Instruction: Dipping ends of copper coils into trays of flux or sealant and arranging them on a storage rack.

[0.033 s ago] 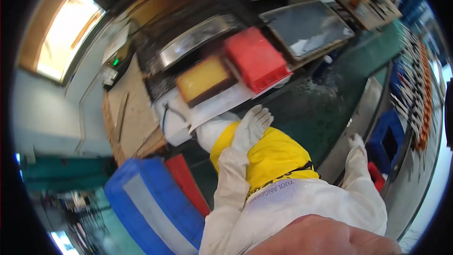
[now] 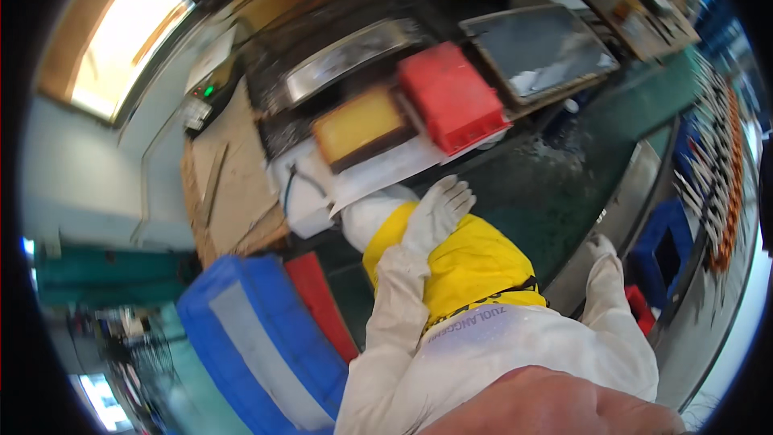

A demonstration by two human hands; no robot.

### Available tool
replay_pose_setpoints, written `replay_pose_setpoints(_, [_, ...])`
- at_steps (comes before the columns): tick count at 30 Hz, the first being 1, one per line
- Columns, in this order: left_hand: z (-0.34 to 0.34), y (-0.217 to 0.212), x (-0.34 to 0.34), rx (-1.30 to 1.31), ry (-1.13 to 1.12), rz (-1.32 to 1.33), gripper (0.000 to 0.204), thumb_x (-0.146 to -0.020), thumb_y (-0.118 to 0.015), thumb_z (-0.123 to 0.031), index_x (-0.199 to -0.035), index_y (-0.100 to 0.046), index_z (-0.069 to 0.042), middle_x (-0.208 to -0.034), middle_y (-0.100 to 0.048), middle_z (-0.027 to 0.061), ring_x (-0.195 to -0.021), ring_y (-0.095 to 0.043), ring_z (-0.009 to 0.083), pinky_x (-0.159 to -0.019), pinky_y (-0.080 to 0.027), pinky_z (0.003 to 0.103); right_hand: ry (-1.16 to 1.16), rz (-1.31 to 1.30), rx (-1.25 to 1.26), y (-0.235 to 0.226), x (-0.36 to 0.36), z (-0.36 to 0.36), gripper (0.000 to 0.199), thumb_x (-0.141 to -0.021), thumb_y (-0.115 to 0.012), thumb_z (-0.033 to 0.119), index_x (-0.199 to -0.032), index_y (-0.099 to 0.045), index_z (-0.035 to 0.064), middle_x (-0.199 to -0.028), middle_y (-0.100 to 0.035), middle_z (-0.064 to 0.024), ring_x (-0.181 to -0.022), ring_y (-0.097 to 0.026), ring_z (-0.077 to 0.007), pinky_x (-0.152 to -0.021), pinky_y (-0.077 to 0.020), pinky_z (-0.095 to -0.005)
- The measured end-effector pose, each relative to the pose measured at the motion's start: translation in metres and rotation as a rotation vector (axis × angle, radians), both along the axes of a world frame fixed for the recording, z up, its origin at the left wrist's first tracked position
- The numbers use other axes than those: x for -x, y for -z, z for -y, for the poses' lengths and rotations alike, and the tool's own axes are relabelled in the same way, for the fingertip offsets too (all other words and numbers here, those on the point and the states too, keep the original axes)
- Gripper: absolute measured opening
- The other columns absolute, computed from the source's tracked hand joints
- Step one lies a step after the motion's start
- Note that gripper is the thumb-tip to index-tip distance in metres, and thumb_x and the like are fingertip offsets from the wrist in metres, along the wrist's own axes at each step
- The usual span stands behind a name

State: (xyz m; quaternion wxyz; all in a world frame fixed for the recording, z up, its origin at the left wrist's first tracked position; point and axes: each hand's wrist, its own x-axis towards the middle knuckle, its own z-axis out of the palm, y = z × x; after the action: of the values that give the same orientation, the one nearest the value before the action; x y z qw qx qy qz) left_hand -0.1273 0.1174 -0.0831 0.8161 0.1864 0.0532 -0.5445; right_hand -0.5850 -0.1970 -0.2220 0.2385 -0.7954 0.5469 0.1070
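Note:
My left hand, in a white glove, lies on the yellow cloth across my lap. Its fingers are stretched out and nothing shows in them. Off to the right, my right hand, also pale-gloved, is beside the long metal edge of a bench; its fingers are too small and blurred to read. Ahead of my left hand, a yellow pad in a dark frame sits on white sheeting. To the right of the pad stands a red plastic bin. Neither hand touches them.
A shiny metal plate and a shallow dark tray lie farther back. Blue bins stand at left and right. Long rods with white and orange parts line the right side. A brown board lies at left.
The whole view has shifted slightly, so the bench things sit a little farther right and lower. My left hand keeps its place on the yellow cloth, and my right hand stays by the metal edge.

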Motion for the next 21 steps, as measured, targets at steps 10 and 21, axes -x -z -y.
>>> replay_pose_setpoints(10, [-0.01,-0.004,0.009,0.044,-0.037,-0.002,0.029,-0.103,-0.054,-0.025,-0.124,-0.06,-0.005,-0.121,-0.066,0.0149,-0.114,-0.063,0.0308,-0.108,-0.048,0.046,-0.215,0.036,-0.36,0.027,-0.104,-0.053,0.045,-0.086,-0.069,0.035,-0.121,-0.066,0.0061,-0.115,-0.071,-0.015,-0.111,-0.067,-0.0289,-0.098,-0.0497,-0.0367])
replay_pose_setpoints(21, [-0.055,-0.032,0.029,0.167,0.163,0.238,0.033,-0.104,-0.053,-0.025,-0.13,-0.055,-0.004,-0.116,-0.066,0.0124,-0.11,-0.064,0.0267,-0.101,-0.051,0.042,-0.139,0.02,-0.536,0.071,-0.076,-0.075,0.042,-0.089,-0.069,0.027,-0.121,-0.065,0.0005,-0.109,-0.071,-0.0141,-0.1,-0.068,-0.0224,-0.087,-0.053,-0.0352])
